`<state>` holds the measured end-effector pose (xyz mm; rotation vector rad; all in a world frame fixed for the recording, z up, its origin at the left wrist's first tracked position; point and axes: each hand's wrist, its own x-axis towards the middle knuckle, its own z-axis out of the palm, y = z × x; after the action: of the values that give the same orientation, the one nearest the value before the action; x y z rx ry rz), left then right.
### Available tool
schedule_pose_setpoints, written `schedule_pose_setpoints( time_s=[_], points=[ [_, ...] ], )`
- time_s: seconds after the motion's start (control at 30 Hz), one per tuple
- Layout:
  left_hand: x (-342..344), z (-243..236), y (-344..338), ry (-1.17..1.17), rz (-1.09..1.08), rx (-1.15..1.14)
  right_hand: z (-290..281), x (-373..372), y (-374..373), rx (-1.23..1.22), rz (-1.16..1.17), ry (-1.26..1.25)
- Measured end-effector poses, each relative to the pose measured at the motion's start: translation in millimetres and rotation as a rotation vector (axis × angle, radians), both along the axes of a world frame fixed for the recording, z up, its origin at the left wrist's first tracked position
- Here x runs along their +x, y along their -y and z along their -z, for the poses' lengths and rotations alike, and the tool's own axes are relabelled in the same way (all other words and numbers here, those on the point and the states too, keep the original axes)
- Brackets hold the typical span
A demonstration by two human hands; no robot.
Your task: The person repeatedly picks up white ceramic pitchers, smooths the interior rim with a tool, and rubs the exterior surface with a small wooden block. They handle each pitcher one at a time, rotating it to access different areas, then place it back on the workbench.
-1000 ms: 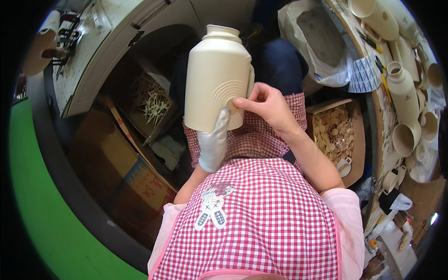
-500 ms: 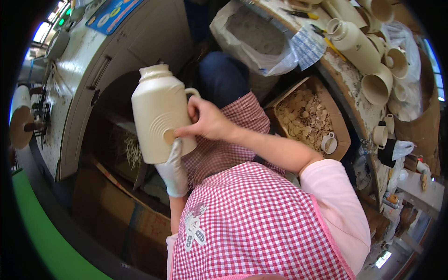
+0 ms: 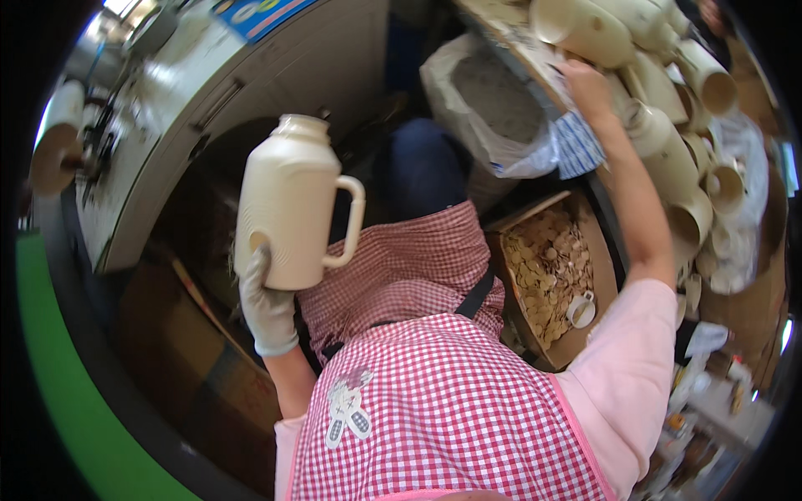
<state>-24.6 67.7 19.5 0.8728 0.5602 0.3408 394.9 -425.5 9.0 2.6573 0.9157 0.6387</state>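
My left hand (image 3: 269, 311), in a pale glove, grips a cream jug (image 3: 288, 200) low on its body. The jug stands nearly upright, its neck up and its loop handle to the right. Low on its left side, above my glove, is a round tan spot (image 3: 258, 240); I cannot tell whether it is a hole or a disc. My bare right hand (image 3: 587, 90) reaches out to the edge of the workbench (image 3: 493, 21) at the upper right. Its fingers are closed, and what they hold, if anything, is hard to make out.
Several cream jugs (image 3: 660, 146) crowd the bench on the right. A plastic-lined bag (image 3: 455, 92) hangs by its edge, near a blue-and-white cloth (image 3: 578, 144). Below stands a carton (image 3: 610, 288) of small tan discs with a white cup (image 3: 581, 310). A white counter (image 3: 159, 100) runs along the left.
My right hand has left the jug's front and stretched up and right to the bench. The jug, still in my left hand, has turned so its handle shows fully. The view has shifted.
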Motion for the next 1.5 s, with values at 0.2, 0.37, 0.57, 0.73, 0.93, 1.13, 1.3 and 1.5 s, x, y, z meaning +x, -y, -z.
schedule_pose_setpoints(
  time_s=[0.2, 0.37, 0.57, 0.73, 0.93, 1.13, 1.3, 1.5],
  points=[
    [8, -38, 25, 0.003, -0.045, -0.16, -64, -53, -84, 0.661, -0.03, -0.104],
    [20, -57, 43, 0.056, 0.13, -0.031, -88, -202, -217, 1.51, -0.209, -1.224],
    [26, -58, 51, -0.083, 0.129, -0.093, -75, -268, -289, 0.874, -0.681, -0.891],
    [22, -55, 51, -0.032, 0.149, -0.058, -68, -270, -287, 0.763, -0.657, -0.856],
    [22, -52, 56, -0.035, 0.157, 0.007, -66, -282, -285, 0.74, -0.577, -0.841],
    [19, -48, 54, -0.046, 0.199, 0.038, -65, -286, -285, 0.804, -0.56, -0.881],
    [20, -47, 59, -0.078, 0.152, 0.094, -69, -293, -288, 0.63, -0.495, -0.755],
    [29, -34, 74, -0.158, 0.13, 0.483, -68, -311, -293, 0.327, -0.41, -0.47]
  ],
)
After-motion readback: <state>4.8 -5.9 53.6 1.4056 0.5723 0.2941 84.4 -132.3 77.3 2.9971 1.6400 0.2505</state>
